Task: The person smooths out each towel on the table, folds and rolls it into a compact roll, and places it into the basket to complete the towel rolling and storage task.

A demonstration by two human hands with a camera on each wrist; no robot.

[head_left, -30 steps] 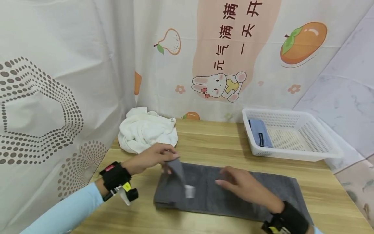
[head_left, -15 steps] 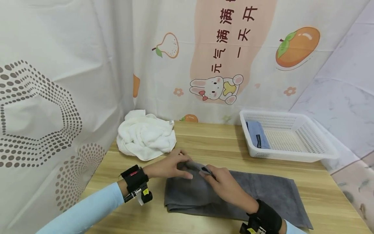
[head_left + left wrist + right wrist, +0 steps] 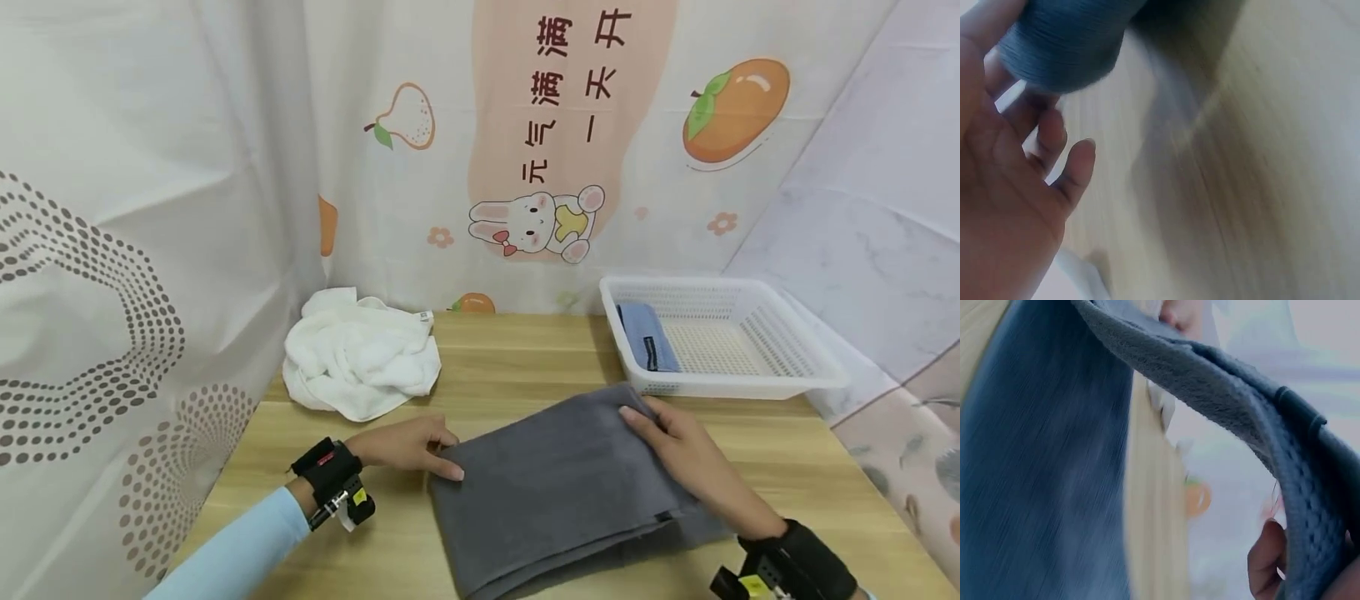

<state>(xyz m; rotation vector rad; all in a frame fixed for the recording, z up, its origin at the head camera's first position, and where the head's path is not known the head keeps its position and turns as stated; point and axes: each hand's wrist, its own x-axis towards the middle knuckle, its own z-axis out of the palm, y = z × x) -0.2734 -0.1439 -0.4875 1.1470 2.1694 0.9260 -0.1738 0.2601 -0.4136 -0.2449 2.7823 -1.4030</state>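
Observation:
A dark grey towel (image 3: 555, 483), folded in layers, lies across the front of the wooden table. At its back left corner my left hand (image 3: 412, 446) pinches the fold, thumb on top. The left wrist view shows the rounded grey fold (image 3: 1072, 47) between thumb and fingers, with the other fingers loosely bent. My right hand (image 3: 690, 467) grips the back right part of the upper layer, thumb above. In the right wrist view, that lifted towel edge (image 3: 1210, 387), bearing a small dark tag, arches over the lower layer, with fingertips (image 3: 1266, 556) behind it.
A crumpled white towel (image 3: 360, 354) sits at the back left. At the back right stands a white perforated basket (image 3: 750, 385), with a folded blue towel (image 3: 647, 333) against its left side. Printed curtains (image 3: 420, 275) hang behind and on both sides of the table.
The grey towel's upper layer has been swung rightward over the rest by my right hand. My left hand went from lifting a flap to pinching the left corner.

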